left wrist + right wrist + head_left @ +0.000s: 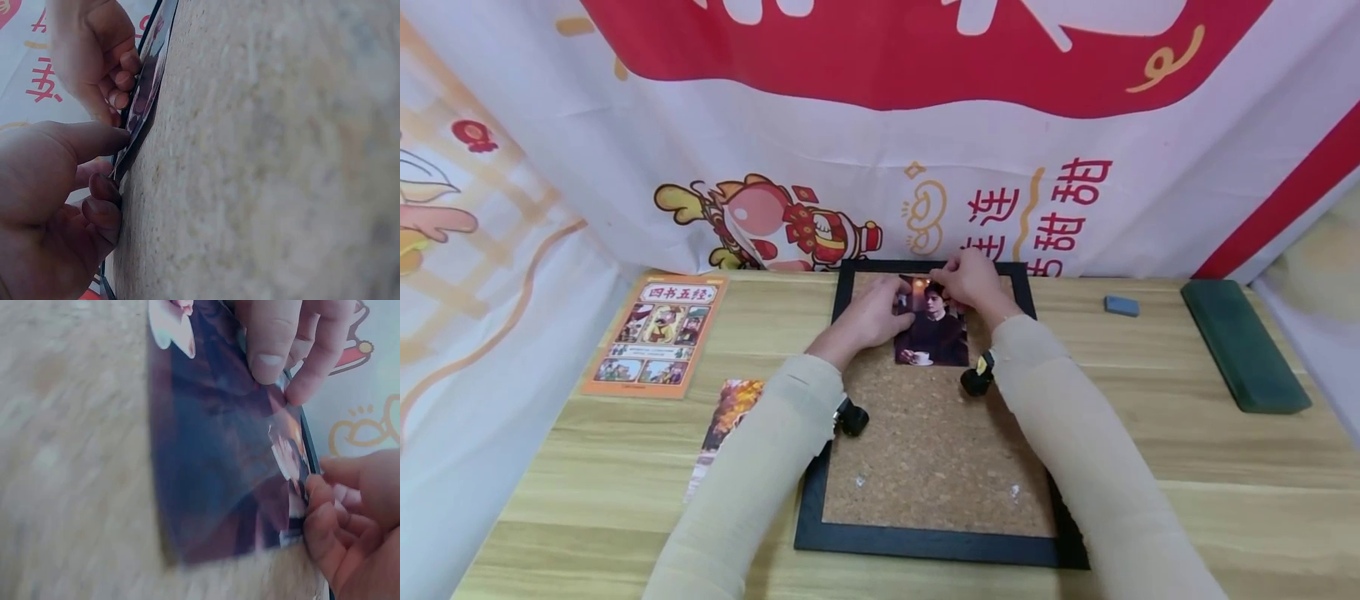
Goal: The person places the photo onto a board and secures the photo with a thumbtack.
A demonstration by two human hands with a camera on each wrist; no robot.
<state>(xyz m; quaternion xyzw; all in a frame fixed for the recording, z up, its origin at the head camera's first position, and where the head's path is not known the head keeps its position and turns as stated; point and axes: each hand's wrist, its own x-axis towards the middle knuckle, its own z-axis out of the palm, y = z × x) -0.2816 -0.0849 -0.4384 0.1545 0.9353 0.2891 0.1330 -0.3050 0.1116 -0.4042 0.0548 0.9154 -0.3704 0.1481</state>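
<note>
A dark photo print (931,329) of a figure with a cup lies at the top of a black-framed cork board (940,450). The left hand (871,313) holds the photo's left edge, thumb on its face; in the left wrist view that hand (56,200) has its other fingers curled at the edge. At the photo's upper right corner, the right hand (973,283) pinches with thumb and fingertips. The right wrist view shows the right hand (359,519) at the print's (212,444) corner; whether anything small is between its fingertips is hidden.
An orange comic-style booklet (655,337) lies at the left. Another photo (730,417) with autumn colours is partly under the left forearm. To the right are a small blue block (1122,306) and a long green case (1246,346). A printed cloth (880,150) hangs behind the board.
</note>
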